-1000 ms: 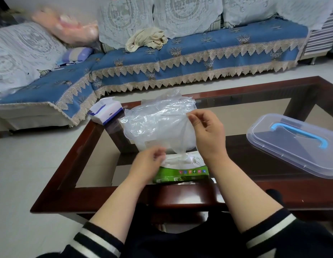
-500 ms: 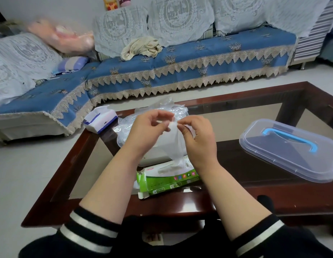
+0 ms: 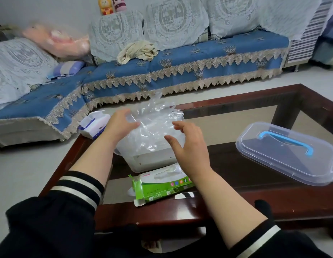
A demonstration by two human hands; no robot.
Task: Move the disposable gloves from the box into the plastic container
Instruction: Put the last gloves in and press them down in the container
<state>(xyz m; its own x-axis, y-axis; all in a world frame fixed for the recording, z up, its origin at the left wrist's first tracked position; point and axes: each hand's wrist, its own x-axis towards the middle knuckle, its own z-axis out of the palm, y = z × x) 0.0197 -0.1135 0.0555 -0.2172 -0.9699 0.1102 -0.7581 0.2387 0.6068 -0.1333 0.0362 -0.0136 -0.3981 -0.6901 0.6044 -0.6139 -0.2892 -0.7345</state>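
While both hands (image 3: 154, 135) hover spread, crumpled gloves (image 3: 154, 123) heap the plastic container (image 3: 152, 161) behind the green box (image 3: 162, 185).

Both hands reach forward, left hand (image 3: 119, 125) and right hand (image 3: 188, 146) spread, fingers loosely apart.

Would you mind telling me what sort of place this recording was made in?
Most likely a home living room: a long sofa with a blue lace-trimmed cover, a dark wooden glass-topped coffee table, and two small plush toys perched on the sofa back.
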